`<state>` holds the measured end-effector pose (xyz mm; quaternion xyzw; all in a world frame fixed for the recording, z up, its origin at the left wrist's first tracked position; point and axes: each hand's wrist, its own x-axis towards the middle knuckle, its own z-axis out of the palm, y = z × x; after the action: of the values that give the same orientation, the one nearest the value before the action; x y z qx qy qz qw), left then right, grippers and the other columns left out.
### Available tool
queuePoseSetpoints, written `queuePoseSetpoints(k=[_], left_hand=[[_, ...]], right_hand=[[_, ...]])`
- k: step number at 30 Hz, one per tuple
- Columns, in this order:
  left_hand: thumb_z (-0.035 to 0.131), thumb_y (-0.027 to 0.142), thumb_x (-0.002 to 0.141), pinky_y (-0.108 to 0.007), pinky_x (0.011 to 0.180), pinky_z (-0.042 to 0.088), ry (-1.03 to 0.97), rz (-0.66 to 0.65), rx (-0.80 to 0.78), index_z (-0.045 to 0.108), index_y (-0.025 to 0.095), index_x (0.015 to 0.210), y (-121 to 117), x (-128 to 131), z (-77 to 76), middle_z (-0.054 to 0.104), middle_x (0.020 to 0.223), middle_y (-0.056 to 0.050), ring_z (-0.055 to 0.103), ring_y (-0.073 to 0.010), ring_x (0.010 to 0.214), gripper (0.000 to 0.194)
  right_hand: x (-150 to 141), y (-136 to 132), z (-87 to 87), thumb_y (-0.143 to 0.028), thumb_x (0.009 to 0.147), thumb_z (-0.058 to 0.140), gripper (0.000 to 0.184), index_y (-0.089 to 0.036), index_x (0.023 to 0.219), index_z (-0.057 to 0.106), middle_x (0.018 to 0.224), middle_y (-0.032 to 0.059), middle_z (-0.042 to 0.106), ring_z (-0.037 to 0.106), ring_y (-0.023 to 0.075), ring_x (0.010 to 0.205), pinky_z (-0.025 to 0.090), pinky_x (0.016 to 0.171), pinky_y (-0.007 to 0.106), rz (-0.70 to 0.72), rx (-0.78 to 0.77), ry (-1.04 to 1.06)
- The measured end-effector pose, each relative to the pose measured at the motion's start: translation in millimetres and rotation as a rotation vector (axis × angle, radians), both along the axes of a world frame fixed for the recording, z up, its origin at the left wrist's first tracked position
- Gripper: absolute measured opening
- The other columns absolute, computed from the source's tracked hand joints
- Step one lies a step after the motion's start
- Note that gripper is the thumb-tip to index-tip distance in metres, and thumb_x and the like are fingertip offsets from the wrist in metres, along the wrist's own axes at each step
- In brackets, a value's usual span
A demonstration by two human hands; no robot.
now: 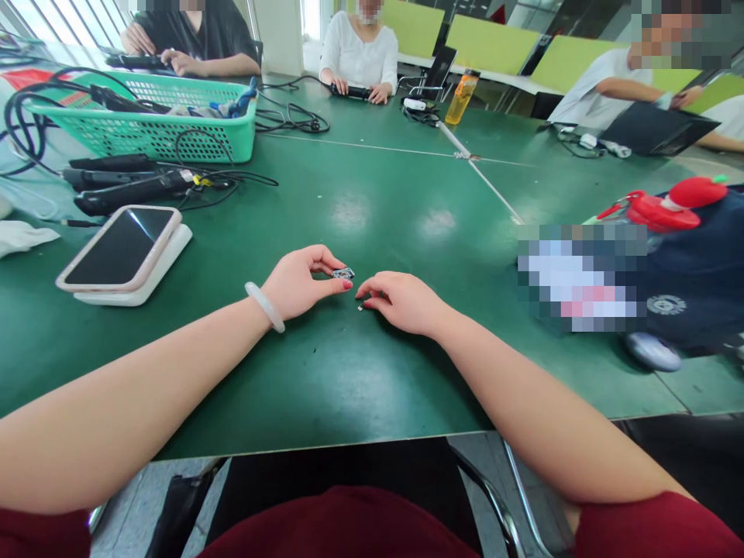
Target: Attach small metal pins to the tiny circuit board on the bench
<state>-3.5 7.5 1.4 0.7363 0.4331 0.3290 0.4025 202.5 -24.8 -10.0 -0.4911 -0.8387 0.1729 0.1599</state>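
My left hand [302,280] is closed in a pinch on a small circuit board [343,273], held just above the green table between thumb and fingers. A pale bangle [265,308] circles that wrist. Close by on the right, my right hand [405,302] is bent with its fingertips drawn together and pointing down at the tabletop. A tiny white piece [359,308] shows at the tips of its thumb and finger. Whether it is pinched or lies on the table I cannot tell. The two hands are a short gap apart.
Left on the green table [372,387] are a phone [119,248] on a white box, black handheld devices [133,186] and a green basket [163,139] with cables. A dark bag [697,271] and a mouse [654,351] lie right. Several people sit beyond, near an orange bottle [463,97].
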Motion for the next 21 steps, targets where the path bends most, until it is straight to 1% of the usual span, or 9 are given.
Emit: queuePoseSetpoints(k=[2, 4, 7, 10, 14, 17, 21], left_hand=[[0.078, 0.037, 0.063, -0.036, 0.083, 0.051, 0.011, -0.005, 0.002, 0.063, 0.016, 0.082, 0.5, 0.1, -0.7, 0.071, 0.089, -0.007, 0.066, -0.0199, 0.084, 0.032], [0.078, 0.037, 0.063, -0.036, 0.082, 0.051, 0.021, -0.016, -0.003, 0.063, 0.016, 0.082, 0.8, 0.1, -1.2, 0.071, 0.089, -0.007, 0.066, -0.0198, 0.083, 0.033], [0.078, 0.039, 0.064, -0.036, 0.082, 0.051, 0.037, -0.029, -0.010, 0.064, 0.016, 0.082, 0.5, -0.1, -0.8, 0.071, 0.088, -0.007, 0.066, -0.0199, 0.083, 0.033], [0.078, 0.039, 0.063, -0.036, 0.081, 0.051, 0.044, -0.025, -0.017, 0.064, 0.016, 0.082, 0.1, -0.1, -0.3, 0.071, 0.087, -0.007, 0.066, -0.0202, 0.083, 0.033], [0.078, 0.040, 0.063, -0.036, 0.080, 0.051, 0.063, -0.031, -0.008, 0.064, 0.016, 0.082, 0.4, -0.4, -0.9, 0.071, 0.087, -0.007, 0.065, -0.0197, 0.082, 0.034], [0.078, 0.040, 0.063, -0.035, 0.081, 0.051, 0.076, -0.043, -0.006, 0.064, 0.016, 0.082, 0.6, -0.8, -2.0, 0.071, 0.088, -0.007, 0.065, -0.0193, 0.083, 0.034], [0.077, 0.039, 0.063, -0.033, 0.077, 0.051, 0.121, -0.085, -0.029, 0.064, 0.016, 0.083, 0.1, -0.6, -3.5, 0.071, 0.084, -0.005, 0.064, -0.0181, 0.078, 0.033]], right_hand=[[0.2, -0.4, 1.0, -0.017, 0.083, 0.061, 0.010, -0.021, 0.090, 0.067, 0.075, -0.0017, 0.057, 0.052, 0.0107, 0.071, 0.037, 0.064, 0.024, 0.007, -0.010, -0.018], [-0.3, -0.9, 1.7, -0.018, 0.083, 0.061, 0.005, -0.020, 0.083, 0.066, 0.077, -0.0011, 0.057, 0.052, 0.0109, 0.072, 0.037, 0.065, 0.024, 0.001, -0.009, -0.027], [-2.6, -1.3, 1.9, -0.020, 0.086, 0.058, 0.011, -0.019, 0.077, 0.064, 0.080, 0.0004, 0.059, 0.052, 0.0118, 0.074, 0.037, 0.067, 0.025, -0.015, 0.002, -0.030], [-6.1, -0.8, 1.5, -0.020, 0.086, 0.056, 0.012, -0.019, 0.077, 0.064, 0.081, 0.0018, 0.061, 0.053, 0.0129, 0.074, 0.038, 0.067, 0.026, -0.065, 0.008, -0.025], [-8.0, 0.8, 2.0, -0.015, 0.084, 0.054, 0.013, -0.019, 0.079, 0.065, 0.079, 0.0014, 0.063, 0.053, 0.0130, 0.073, 0.037, 0.066, 0.026, -0.146, 0.002, -0.007], [-5.8, 1.1, 4.0, -0.017, 0.086, 0.054, 0.013, -0.019, 0.081, 0.066, 0.081, 0.0014, 0.063, 0.054, 0.0129, 0.075, 0.039, 0.069, 0.025, -0.133, -0.008, -0.002], [-3.0, -0.4, 5.3, -0.016, 0.083, 0.059, 0.008, -0.018, 0.078, 0.065, 0.082, 0.0021, 0.061, 0.054, 0.0135, 0.077, 0.040, 0.072, 0.026, -0.101, 0.001, -0.055]])
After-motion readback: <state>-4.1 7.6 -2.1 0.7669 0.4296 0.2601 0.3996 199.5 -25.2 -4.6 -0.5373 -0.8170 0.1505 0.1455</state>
